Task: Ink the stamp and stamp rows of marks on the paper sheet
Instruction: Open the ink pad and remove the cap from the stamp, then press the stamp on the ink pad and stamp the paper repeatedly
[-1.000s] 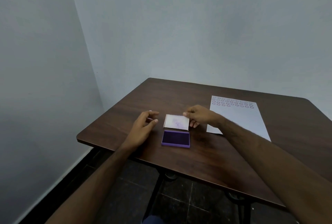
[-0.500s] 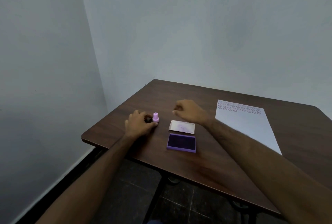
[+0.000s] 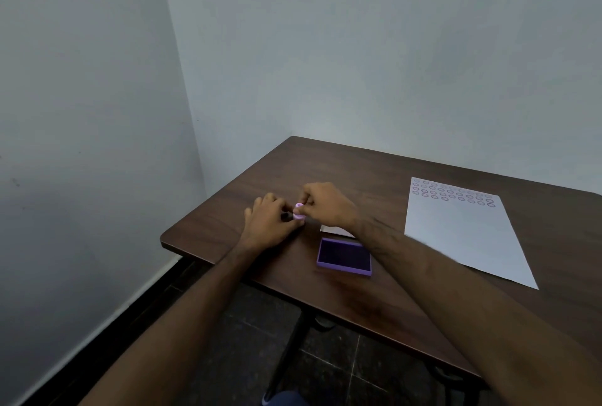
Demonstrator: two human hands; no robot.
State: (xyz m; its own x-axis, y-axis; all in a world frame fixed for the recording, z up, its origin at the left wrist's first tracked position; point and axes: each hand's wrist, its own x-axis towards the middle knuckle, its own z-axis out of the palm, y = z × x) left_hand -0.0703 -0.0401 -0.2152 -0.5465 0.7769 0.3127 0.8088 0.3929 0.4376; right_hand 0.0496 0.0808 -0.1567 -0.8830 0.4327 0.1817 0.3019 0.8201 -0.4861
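on the dark wooden table (image 3: 407,301) by the corner, the right hand (image 3: 325,206) has come across from the ink pad's lid (image 3: 335,231) to the pink stamp (image 3: 298,211). both it and the left hand (image 3: 270,226) pinch the stamp, left of the open ink pad (image 3: 344,256); the paper (image 3: 462,236) lies well right.

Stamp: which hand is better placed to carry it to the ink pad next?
Right, probably. The right hand pinches the top of the pink stamp, and the open ink pad lies beneath its forearm. The left hand only steadies the base, farther from the pad.
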